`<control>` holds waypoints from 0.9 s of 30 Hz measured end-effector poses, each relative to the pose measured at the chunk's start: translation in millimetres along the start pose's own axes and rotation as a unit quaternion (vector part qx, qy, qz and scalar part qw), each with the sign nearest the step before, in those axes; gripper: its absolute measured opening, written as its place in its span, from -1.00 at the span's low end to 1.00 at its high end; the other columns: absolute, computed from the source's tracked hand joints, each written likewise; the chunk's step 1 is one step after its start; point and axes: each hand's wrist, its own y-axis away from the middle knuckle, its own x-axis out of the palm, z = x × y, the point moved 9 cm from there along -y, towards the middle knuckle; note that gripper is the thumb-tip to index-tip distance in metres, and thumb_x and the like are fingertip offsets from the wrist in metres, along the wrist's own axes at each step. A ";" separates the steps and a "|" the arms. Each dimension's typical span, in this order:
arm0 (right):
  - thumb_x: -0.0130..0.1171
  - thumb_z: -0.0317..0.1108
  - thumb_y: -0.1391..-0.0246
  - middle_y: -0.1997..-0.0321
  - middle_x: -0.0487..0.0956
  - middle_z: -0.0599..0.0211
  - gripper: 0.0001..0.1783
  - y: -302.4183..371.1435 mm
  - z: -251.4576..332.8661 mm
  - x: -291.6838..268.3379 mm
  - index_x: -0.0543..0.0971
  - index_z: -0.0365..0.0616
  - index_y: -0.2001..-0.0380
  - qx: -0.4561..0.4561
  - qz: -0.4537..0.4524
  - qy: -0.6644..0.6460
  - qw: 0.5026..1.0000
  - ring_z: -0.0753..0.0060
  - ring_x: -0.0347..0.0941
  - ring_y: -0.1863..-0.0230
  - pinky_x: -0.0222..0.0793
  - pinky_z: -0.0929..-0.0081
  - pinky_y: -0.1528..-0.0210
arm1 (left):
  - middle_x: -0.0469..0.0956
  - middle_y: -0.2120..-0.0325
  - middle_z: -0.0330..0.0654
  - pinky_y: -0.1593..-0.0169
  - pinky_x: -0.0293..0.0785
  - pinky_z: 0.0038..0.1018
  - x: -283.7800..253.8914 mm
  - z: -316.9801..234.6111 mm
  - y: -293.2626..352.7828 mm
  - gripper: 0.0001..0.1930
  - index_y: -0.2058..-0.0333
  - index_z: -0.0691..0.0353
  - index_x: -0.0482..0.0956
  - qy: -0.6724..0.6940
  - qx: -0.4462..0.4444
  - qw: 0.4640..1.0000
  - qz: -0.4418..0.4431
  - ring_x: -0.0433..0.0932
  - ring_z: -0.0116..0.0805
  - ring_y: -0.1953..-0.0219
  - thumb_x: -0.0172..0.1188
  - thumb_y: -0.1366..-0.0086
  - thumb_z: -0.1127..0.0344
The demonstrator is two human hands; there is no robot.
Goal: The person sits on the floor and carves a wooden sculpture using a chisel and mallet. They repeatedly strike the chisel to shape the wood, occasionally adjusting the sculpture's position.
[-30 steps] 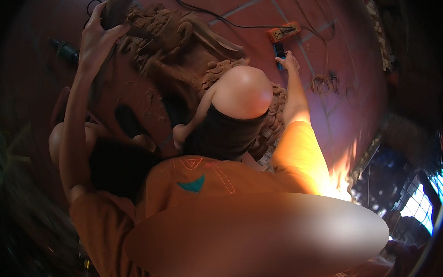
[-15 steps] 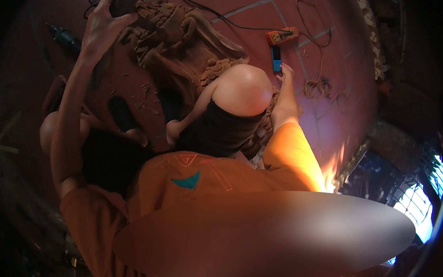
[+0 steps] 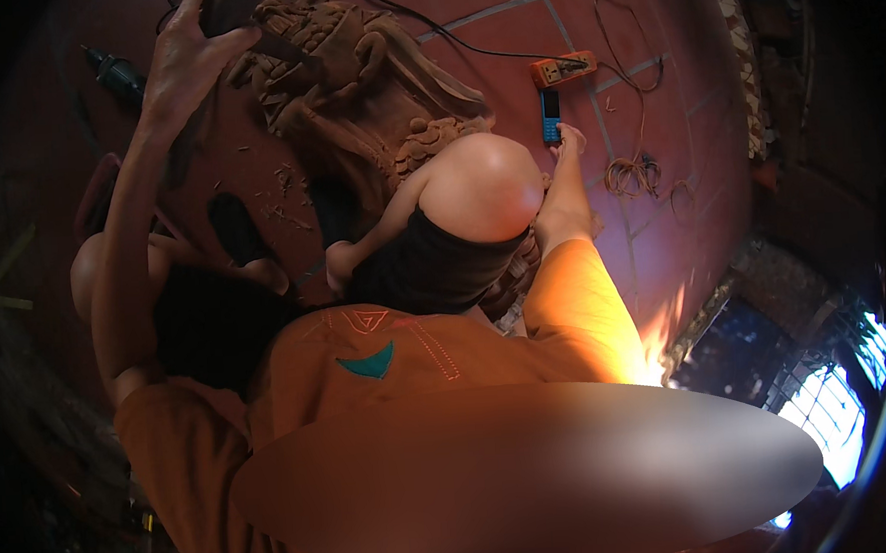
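Stretched forward on the left, my left hand [image 3: 187, 65] is closed around a dark, blocky thing [image 3: 237, 7], its thumb held out to the side. Part of that thing is lost in shadow at the top edge, so its kind is unclear. Beside it lies a brown carved wood piece [image 3: 373, 95] with curling relief, running back under my right knee. My right hand [image 3: 570, 142] reaches past that knee, fingers extended and holding nothing visible. Its fingertips are at the lower end of a blue keypad phone [image 3: 551, 118] on the floor; whether they touch it I cannot tell.
An orange power strip [image 3: 563, 69] with a black cable plugged in lies beyond the phone. A thin cord [image 3: 634, 174] coils to its right. A dark green power tool [image 3: 115, 73] rests at far left. Wood chips [image 3: 286, 195] litter the red tiles near my feet.
My left hand has shifted slightly left along with the dark thing. The whole view has also slid a little. My right hand stays by the phone.
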 end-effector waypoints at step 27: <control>0.30 -0.45 -0.01 0.34 0.60 0.25 -0.82 22.6 56.2 -43.8 0.67 -0.21 0.26 -0.053 -0.023 -0.244 0.968 0.31 0.55 0.34 0.59 0.03 0.22 | 0.65 0.24 -0.27 0.16 0.54 -0.47 5.6 49.1 -6.2 -0.34 -0.26 0.15 0.41 -0.026 0.070 0.997 0.011 0.61 -0.51 0.28 0.40 -0.18 0.28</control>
